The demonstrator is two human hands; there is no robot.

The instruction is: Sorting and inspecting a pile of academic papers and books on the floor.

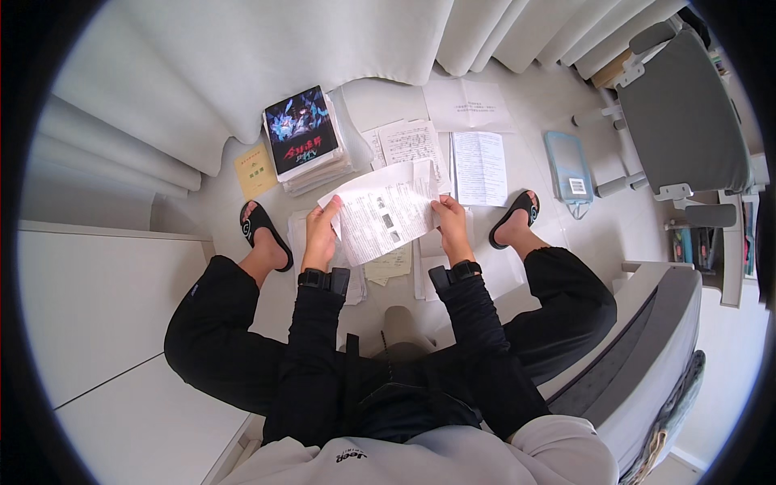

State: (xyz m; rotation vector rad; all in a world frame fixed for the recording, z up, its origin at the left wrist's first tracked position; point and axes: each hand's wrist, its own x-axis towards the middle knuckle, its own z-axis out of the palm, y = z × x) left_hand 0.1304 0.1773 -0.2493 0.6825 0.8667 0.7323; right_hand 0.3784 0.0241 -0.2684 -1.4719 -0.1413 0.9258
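Observation:
Both hands hold a printed sheet of paper (388, 212) up above the floor, its surface bearing dense print and a few small dark pictures. My left hand (321, 233) grips the left edge with the thumb on top. At the right edge, my right hand (453, 227) pinches the paper the same way. Beneath it lie yellowish handwritten sheets (389, 265) and stacks of white paper, partly hidden. Just beyond are handwritten pages (415, 145) and, to their right, a creased printed sheet (480, 170). A paper stack topped by a dark illustrated cover (301, 128) stands at the far left.
A yellow booklet (254, 171) lies by my left slipper. To the right are a clear blue-edged case (568, 167) and a grey chair (682, 115). White curtains (339, 42) hang behind the papers. A white cabinet (115, 309) flanks my left, a grey bed frame (642, 351) my right.

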